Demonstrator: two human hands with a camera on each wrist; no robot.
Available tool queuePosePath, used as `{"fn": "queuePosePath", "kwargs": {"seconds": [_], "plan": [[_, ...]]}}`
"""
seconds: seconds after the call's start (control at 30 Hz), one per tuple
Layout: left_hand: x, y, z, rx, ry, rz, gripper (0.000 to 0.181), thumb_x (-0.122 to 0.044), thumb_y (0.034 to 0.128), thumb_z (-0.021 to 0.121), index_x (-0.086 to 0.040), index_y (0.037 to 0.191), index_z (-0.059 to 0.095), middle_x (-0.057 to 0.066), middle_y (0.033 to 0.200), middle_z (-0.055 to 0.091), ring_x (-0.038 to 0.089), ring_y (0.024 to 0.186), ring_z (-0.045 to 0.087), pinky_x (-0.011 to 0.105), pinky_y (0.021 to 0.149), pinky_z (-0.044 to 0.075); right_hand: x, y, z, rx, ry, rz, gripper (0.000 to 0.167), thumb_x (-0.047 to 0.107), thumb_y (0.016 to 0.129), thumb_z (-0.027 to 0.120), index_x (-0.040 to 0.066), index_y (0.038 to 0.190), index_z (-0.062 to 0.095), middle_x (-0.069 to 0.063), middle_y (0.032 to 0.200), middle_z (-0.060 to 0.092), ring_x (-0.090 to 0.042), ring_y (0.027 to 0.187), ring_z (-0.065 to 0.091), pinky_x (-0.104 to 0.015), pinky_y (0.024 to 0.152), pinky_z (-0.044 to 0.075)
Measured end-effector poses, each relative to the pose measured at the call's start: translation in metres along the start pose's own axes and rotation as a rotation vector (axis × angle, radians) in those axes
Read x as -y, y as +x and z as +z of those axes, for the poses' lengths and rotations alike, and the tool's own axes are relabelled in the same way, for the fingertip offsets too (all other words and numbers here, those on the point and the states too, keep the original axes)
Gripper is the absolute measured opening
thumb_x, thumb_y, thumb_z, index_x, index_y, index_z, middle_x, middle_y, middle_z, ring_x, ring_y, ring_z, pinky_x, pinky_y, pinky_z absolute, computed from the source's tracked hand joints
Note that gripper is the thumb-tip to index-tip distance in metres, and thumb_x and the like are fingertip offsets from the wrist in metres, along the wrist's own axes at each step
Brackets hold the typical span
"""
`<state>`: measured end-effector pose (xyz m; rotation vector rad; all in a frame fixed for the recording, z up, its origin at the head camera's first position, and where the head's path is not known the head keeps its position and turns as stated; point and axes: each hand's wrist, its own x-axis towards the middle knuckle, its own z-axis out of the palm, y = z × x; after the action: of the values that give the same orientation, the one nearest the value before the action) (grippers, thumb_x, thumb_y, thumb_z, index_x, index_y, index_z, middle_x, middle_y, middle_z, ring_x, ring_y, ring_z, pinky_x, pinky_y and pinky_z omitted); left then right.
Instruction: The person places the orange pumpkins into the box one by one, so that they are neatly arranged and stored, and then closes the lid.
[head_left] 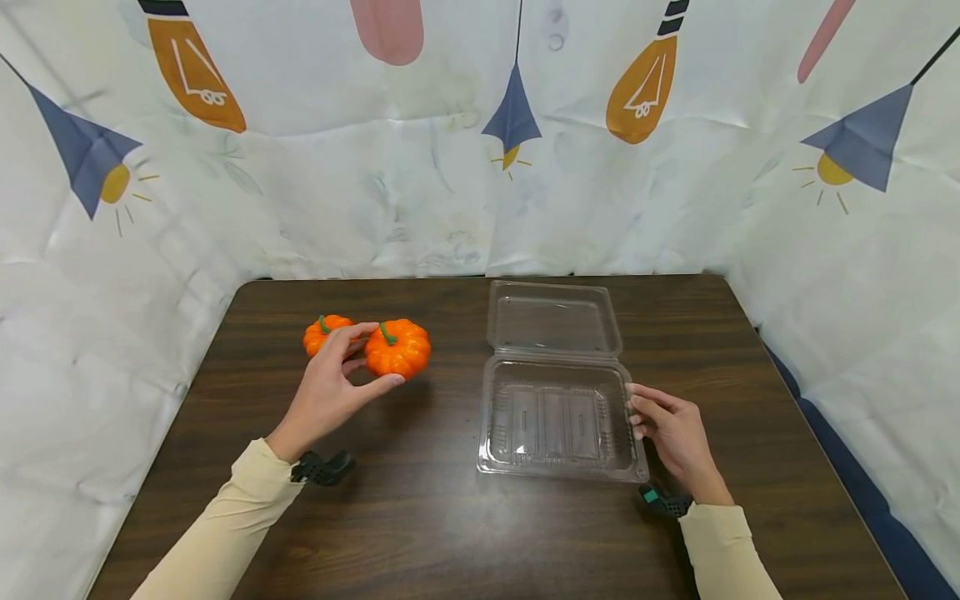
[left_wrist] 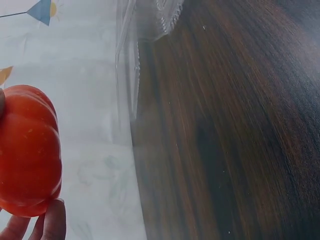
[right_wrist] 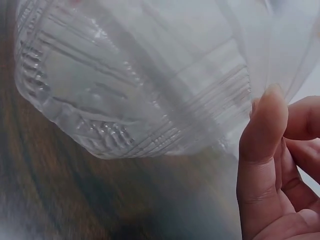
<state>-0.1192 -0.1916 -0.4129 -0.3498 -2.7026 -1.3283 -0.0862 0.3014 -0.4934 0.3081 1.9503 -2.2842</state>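
Note:
My left hand [head_left: 330, 392] grips an orange pumpkin [head_left: 398, 348] with a green stem, thumb below and fingers behind it. That same pumpkin [left_wrist: 30, 150] fills the left edge of the left wrist view, with fingertips [left_wrist: 54, 220] under it. A second orange pumpkin [head_left: 322, 333] is partly hidden behind the left hand. The clear plastic container [head_left: 558, 417] lies with its lid [head_left: 553, 318] folded back, away from me. At its right rim my right hand [head_left: 675, 433] pinches the edge; the right wrist view shows the thumb [right_wrist: 262, 130] on the clear plastic [right_wrist: 150, 85].
The dark wooden table [head_left: 420, 533] runs back to a white curtain [head_left: 337, 200] printed with lamps and bulbs, which also hangs at both sides. Dark blue fabric [head_left: 862, 483] shows beyond the table's right edge.

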Motion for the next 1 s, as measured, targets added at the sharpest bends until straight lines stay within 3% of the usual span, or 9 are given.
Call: {"fn": "queuePosePath", "kwargs": {"seconds": [0.17, 0.27, 0.37, 0.43, 0.53, 0.63, 0.77, 0.87, 1.0], "plan": [[-0.002, 0.001, 0.002, 0.008, -0.008, 0.005, 0.08, -0.031, 0.0826, 0.089, -0.008, 0.148, 0.049, 0.011, 0.143, 0.054, 0.031, 0.131, 0.06, 0.002, 0.097, 0.048, 0.002, 0.004, 0.008, 0.018, -0.018, 0.011, 0.022, 0.016, 0.099, 0.071, 0.01, 0.119, 0.078, 0.005, 0.087, 0.077, -0.005, 0.068, 0.068, -0.018, 0.057, 0.058], [-0.005, 0.002, 0.004, 0.019, -0.013, 0.014, 0.08, -0.031, 0.0821, 0.09, -0.009, 0.148, 0.049, 0.01, 0.143, 0.054, 0.029, 0.131, 0.06, 0.02, 0.102, 0.056, 0.002, 0.007, 0.012, 0.025, -0.025, 0.018, 0.026, 0.017, 0.099, 0.071, 0.006, 0.122, 0.076, 0.005, 0.087, 0.077, -0.006, 0.068, 0.068, -0.019, 0.056, 0.057], [-0.007, 0.003, 0.005, 0.032, -0.024, 0.023, 0.08, -0.03, 0.0819, 0.09, -0.009, 0.147, 0.049, 0.01, 0.142, 0.054, 0.029, 0.131, 0.06, 0.039, 0.103, 0.057, 0.002, 0.009, 0.015, 0.044, -0.032, 0.021, 0.028, 0.017, 0.099, 0.071, 0.005, 0.124, 0.075, 0.005, 0.088, 0.077, -0.006, 0.069, 0.068, -0.019, 0.056, 0.057], [-0.008, 0.003, 0.006, 0.038, -0.029, 0.028, 0.08, -0.029, 0.0814, 0.09, -0.009, 0.147, 0.049, 0.01, 0.142, 0.054, 0.029, 0.131, 0.06, 0.042, 0.102, 0.056, 0.002, 0.01, 0.016, 0.053, -0.031, 0.021, 0.027, 0.017, 0.099, 0.071, 0.006, 0.123, 0.075, 0.005, 0.088, 0.077, -0.005, 0.069, 0.067, -0.018, 0.055, 0.057], [-0.011, 0.004, 0.008, 0.041, -0.03, 0.036, 0.079, -0.029, 0.0808, 0.091, -0.01, 0.146, 0.05, 0.009, 0.142, 0.055, 0.028, 0.131, 0.061, 0.039, 0.102, 0.058, 0.001, 0.012, 0.019, 0.064, -0.022, 0.021, 0.023, 0.017, 0.099, 0.071, 0.009, 0.119, 0.077, 0.005, 0.087, 0.077, -0.005, 0.069, 0.067, -0.018, 0.055, 0.056], [-0.012, 0.005, 0.01, 0.041, -0.037, 0.044, 0.079, -0.029, 0.0798, 0.092, -0.011, 0.145, 0.051, 0.008, 0.141, 0.056, 0.026, 0.131, 0.061, 0.022, 0.1, 0.058, 0.0, 0.014, 0.023, 0.072, -0.012, 0.023, 0.019, 0.016, 0.099, 0.071, 0.013, 0.116, 0.079, 0.006, 0.086, 0.076, -0.005, 0.068, 0.067, -0.018, 0.054, 0.056], [-0.016, 0.006, 0.014, 0.046, -0.054, 0.057, 0.078, -0.028, 0.0795, 0.092, -0.012, 0.144, 0.052, 0.006, 0.14, 0.056, 0.025, 0.13, 0.062, 0.004, 0.095, 0.05, -0.001, 0.015, 0.029, 0.086, -0.013, 0.027, 0.019, 0.015, 0.1, 0.069, 0.016, 0.116, 0.079, 0.006, 0.086, 0.076, -0.005, 0.069, 0.068, -0.018, 0.054, 0.056], [-0.019, 0.006, 0.016, 0.054, -0.056, 0.063, 0.078, -0.029, 0.0795, 0.092, -0.012, 0.144, 0.052, 0.006, 0.139, 0.056, 0.023, 0.129, 0.062, 0.003, 0.095, 0.049, 0.0, 0.017, 0.032, 0.091, -0.018, 0.032, 0.02, 0.016, 0.1, 0.069, 0.015, 0.118, 0.079, 0.006, 0.087, 0.076, -0.005, 0.069, 0.068, -0.018, 0.054, 0.056], [-0.023, 0.007, 0.02, 0.071, -0.055, 0.066, 0.077, -0.03, 0.0797, 0.091, -0.013, 0.144, 0.052, 0.004, 0.137, 0.056, 0.021, 0.127, 0.062, 0.021, 0.1, 0.058, 0.001, 0.02, 0.037, 0.086, -0.034, 0.038, 0.024, 0.018, 0.099, 0.071, 0.01, 0.122, 0.077, 0.006, 0.088, 0.076, -0.005, 0.069, 0.068, -0.018, 0.055, 0.057]]}}
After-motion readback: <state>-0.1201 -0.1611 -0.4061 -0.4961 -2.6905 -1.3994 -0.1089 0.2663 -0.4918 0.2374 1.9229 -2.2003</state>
